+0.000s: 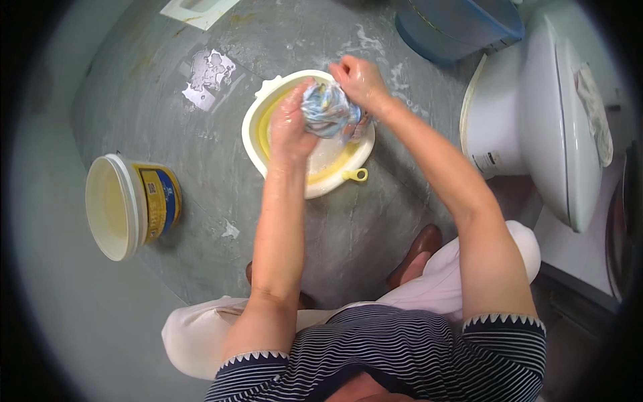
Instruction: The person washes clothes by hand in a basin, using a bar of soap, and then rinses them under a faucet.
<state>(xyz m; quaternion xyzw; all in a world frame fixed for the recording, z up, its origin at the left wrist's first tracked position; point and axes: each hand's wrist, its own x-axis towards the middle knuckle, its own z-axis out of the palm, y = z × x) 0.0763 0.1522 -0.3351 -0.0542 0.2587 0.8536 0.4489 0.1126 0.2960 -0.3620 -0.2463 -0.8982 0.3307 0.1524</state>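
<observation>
Wet, bunched-up cloth (326, 110) in blue and white, with some yellow, is held over a white and yellow basin (254, 134) on the floor. My left hand (291, 125) is closed on the cloth's left side, fingers pressed against it. Curled into a fist, my right hand (360, 84) grips the cloth at its upper right, above the basin's rim; its fingertips are partly hidden. Both hands look wet and soapy. Cloudy suds show in the basin beneath the cloth.
A white and yellow bucket (130, 206) lies tilted to my left. A blue tub (455, 30) stands at the far right, beside a white toilet (546, 124) with a pale cloth (593, 114) on it. Puddles (209, 77) wet the grey floor. My knees flank the basin's near side.
</observation>
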